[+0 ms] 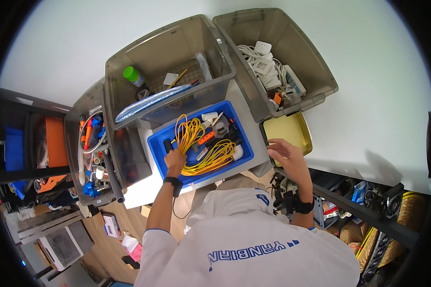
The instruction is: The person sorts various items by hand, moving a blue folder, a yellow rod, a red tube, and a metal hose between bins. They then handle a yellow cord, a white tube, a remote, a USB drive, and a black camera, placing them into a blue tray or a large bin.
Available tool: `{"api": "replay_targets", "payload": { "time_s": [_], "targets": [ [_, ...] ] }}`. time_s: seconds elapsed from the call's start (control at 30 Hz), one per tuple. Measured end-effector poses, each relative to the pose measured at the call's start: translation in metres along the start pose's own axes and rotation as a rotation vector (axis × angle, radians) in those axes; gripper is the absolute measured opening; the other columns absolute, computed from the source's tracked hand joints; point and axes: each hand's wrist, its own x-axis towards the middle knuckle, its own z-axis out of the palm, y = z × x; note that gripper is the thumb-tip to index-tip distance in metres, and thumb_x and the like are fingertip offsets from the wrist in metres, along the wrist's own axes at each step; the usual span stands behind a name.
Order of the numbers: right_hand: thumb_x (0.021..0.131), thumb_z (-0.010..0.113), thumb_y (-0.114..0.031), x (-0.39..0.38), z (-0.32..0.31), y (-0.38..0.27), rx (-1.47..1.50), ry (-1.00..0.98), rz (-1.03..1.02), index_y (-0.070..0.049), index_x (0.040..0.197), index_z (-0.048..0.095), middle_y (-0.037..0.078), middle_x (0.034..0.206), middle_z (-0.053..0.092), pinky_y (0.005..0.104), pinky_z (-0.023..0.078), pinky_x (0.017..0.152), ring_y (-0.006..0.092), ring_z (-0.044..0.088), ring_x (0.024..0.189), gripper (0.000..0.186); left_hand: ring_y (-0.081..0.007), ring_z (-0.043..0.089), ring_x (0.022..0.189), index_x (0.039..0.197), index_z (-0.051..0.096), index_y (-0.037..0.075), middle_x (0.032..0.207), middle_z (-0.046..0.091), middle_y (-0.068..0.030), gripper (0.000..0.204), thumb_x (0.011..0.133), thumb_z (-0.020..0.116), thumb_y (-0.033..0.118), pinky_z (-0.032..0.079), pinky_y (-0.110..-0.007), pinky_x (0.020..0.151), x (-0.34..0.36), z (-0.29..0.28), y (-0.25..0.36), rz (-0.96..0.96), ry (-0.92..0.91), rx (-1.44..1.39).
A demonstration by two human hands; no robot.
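A blue tray [154,138] in front of me holds two coils of yellow cable among small tools and fittings. At its left side, my left hand [175,160] is closed on the left coil of yellow cable [190,133]. Just beyond its knuckles shows a black cylindrical piece [168,145]; whether the hand touches it I cannot tell. The other yellow cable coil [214,157] lies nearer me. An orange piece [206,138] and a white pipe fitting [209,116] lie in the tray too. My right hand [286,155] is empty, fingers apart, beside a shallow yellow container [292,131].
Behind the tray stands a grey bin [177,38] with a green-capped can [133,75]. To its right, another grey bin [316,62] holds white power strips [268,71]. A left bin [74,143] is filled with pipes and tools. A shelf rail [359,205] runs at right.
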Motion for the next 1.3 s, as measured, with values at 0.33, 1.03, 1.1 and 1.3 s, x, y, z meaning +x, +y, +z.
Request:
{"api": "replay_targets", "payload": {
  "time_s": [0.33, 1.03, 1.1, 1.3],
  "targets": [
    [0.099, 0.071, -0.023, 0.018, 0.033, 0.021, -0.029, -0.2, 0.059, -0.003, 0.128, 0.066, 0.016, 0.102, 0.077, 0.0344, 0.058, 0.085, 0.0254, 0.076, 0.093, 0.036, -0.0413, 0.074, 0.09, 0.098, 0.074, 0.003, 0.097, 0.074, -0.0231, 0.04, 0.082, 0.081, 0.039, 0.059, -0.051, 0.078, -0.04, -0.032, -0.005, 0.024, 0.029, -0.066],
    [0.099, 0.07, -0.035, 0.012, 0.106, 0.079, 0.136, -0.518, 0.105, 0.002, 0.124, 0.068, 0.016, 0.104, 0.077, 0.0362, 0.059, 0.084, 0.0261, 0.075, 0.095, 0.045, -0.0445, 0.07, 0.067, 0.078, 0.071, 0.001, 0.07, 0.068, -0.024, 0.032, 0.081, 0.074, 0.033, 0.057, -0.052, 0.064, -0.13, -0.15, 0.038, 0.036, 0.274, -0.018],
    [0.101, 0.067, -0.041, 0.01, 0.124, 0.075, 0.221, -0.634, 0.156, 0.004, 0.123, 0.068, 0.016, 0.108, 0.076, 0.0354, 0.059, 0.086, 0.0263, 0.074, 0.1, 0.05, -0.0453, 0.069, 0.067, 0.077, 0.071, 0.001, 0.068, 0.067, -0.0243, 0.032, 0.081, 0.074, 0.033, 0.056, -0.052, 0.063, -0.139, -0.161, 0.042, 0.031, 0.287, -0.014],
    [0.107, 0.045, -0.061, -0.007, 0.15, 0.052, 0.541, -0.964, 0.543, 0.001, 0.141, 0.054, 0.021, 0.133, 0.065, 0.0391, 0.058, 0.094, 0.0275, 0.069, 0.114, 0.072, -0.045, 0.067, 0.064, 0.076, 0.07, 0.0, 0.068, 0.068, -0.0206, 0.031, 0.081, 0.074, 0.03, 0.054, -0.049, 0.062, -0.173, -0.194, 0.052, -0.04, 0.32, -0.17]
  ]
}}
